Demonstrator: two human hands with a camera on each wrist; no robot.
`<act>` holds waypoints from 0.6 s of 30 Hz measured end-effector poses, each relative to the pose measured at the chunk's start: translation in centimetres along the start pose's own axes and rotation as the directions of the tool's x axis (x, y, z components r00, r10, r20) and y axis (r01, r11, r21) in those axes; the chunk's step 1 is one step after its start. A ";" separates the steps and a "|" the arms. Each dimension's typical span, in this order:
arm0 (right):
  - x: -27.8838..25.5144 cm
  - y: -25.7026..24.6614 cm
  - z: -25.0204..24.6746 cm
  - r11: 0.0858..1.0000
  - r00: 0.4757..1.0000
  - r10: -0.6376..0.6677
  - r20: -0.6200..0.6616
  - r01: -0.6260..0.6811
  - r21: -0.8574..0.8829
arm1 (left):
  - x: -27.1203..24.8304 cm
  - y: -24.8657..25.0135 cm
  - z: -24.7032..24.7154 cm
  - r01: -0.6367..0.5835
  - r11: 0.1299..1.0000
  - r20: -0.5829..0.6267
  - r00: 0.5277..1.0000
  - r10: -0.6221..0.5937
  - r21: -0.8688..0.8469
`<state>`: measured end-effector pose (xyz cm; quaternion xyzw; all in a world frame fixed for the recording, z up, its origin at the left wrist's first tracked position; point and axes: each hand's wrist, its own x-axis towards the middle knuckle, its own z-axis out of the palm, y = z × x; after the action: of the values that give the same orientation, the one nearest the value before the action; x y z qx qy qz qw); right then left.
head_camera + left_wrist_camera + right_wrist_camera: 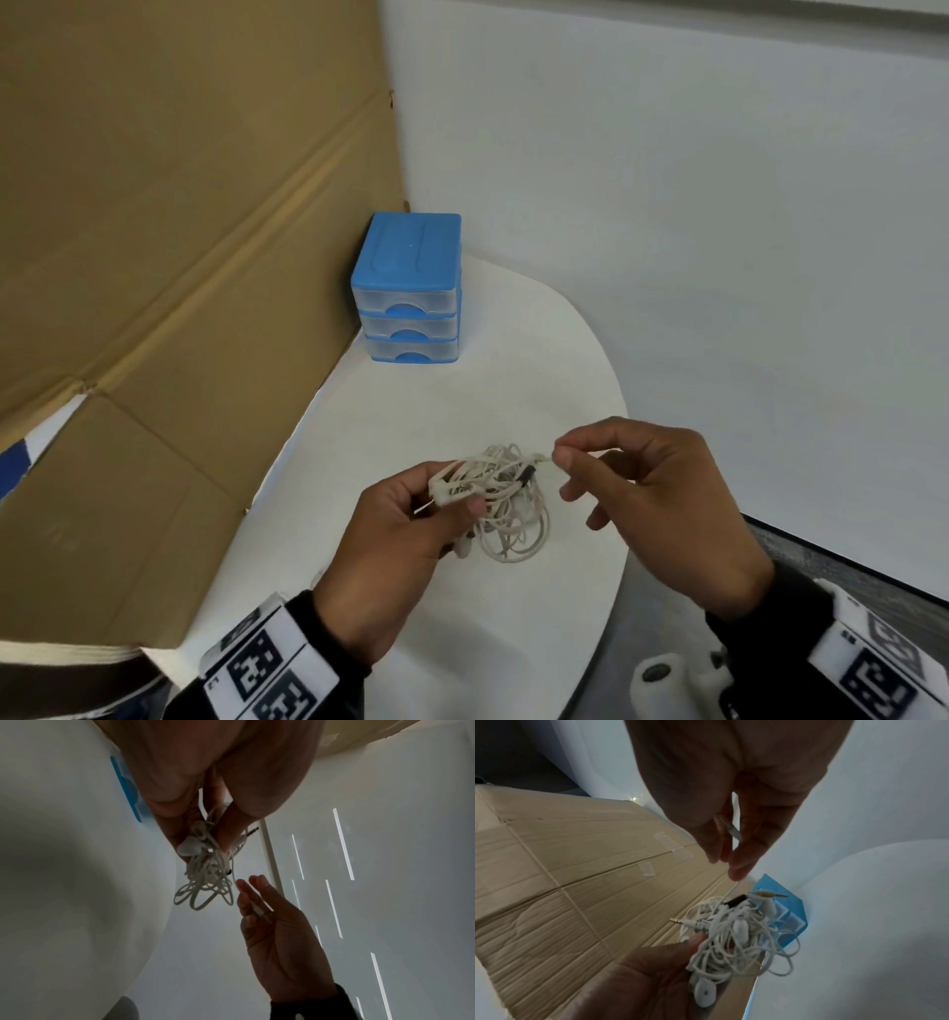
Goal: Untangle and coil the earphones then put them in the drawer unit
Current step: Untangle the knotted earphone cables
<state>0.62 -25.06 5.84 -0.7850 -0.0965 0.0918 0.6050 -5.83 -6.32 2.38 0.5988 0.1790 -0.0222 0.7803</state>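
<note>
A tangled bundle of white earphones (506, 501) hangs above the white table (411, 426). My left hand (411, 519) grips one side of the tangle (205, 870), with an earbud and a jack plug poking out by the fingers. My right hand (631, 488) pinches a strand of the cable (732, 830) between thumb and forefinger, just right of the bundle (736, 939). The blue drawer unit (408, 290) stands at the table's far left with its three clear drawers shut.
A large brown cardboard sheet (169, 257) leans along the table's left side, right behind the drawer unit. A white wall (693, 205) runs behind and to the right. The table's curved edge (616, 539) falls away on the right, with a white device (667, 683) below.
</note>
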 end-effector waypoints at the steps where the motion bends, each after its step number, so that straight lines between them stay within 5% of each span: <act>1: 0.0 0.0 -0.1 1.000 0.999 0.016 0.028 -0.015 -0.021 | 0.1 0.1 0.0 -0.009 1.000 0.006 1.000 0.009 -0.007; 18: -0.2 0.3 -0.2 0.911 0.973 -0.155 0.169 0.207 -0.358 | -0.4 1.1 0.3 0.121 0.978 0.307 0.950 -0.064 -0.172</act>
<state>0.49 -25.34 5.55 -0.8650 -0.2258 0.0690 0.4427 -5.87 -6.38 3.63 0.5028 0.0879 -0.1325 0.8496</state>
